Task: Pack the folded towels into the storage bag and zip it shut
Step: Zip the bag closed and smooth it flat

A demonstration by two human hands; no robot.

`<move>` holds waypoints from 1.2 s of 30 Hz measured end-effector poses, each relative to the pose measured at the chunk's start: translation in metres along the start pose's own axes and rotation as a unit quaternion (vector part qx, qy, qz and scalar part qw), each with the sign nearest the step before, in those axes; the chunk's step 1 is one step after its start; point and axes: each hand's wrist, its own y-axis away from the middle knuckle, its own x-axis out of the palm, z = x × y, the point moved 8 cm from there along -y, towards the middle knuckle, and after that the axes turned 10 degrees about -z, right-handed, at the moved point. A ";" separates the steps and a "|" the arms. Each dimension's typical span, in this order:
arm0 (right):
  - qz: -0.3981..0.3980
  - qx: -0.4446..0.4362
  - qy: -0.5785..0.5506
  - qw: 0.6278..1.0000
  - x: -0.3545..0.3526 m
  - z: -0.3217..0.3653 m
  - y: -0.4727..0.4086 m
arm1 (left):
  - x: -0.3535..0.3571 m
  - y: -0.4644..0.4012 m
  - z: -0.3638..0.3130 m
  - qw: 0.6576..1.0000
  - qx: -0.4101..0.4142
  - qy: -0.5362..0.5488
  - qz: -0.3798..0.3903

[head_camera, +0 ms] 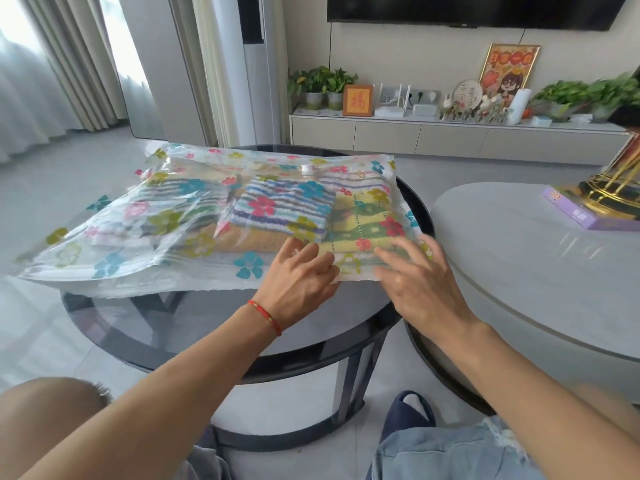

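A clear storage bag (114, 244) printed with coloured flowers lies flat on the round dark glass table (214, 320). Folded towels show through it: a blue-striped one (280, 206) on top, an orange one (242, 239) beneath, a yellow-green one (363, 216) at the right, another striped one (173, 202) at the left. My left hand (298, 275) rests on the bag's near edge with fingers spread. My right hand (419, 275) lies flat on the bag's near right corner, fingers straight, pressing down.
A second, grey oval table (519, 258) stands close at the right, carrying a purple box (585, 211) and a gold wire stand (616, 188). A TV cabinet (450, 136) with plants and ornaments runs along the far wall. My knees and a slipper are below.
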 end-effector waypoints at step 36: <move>-0.086 0.028 -0.031 0.995 0.002 0.088 -0.032 | -0.096 0.136 0.117 0.988 -0.141 -0.065 -0.006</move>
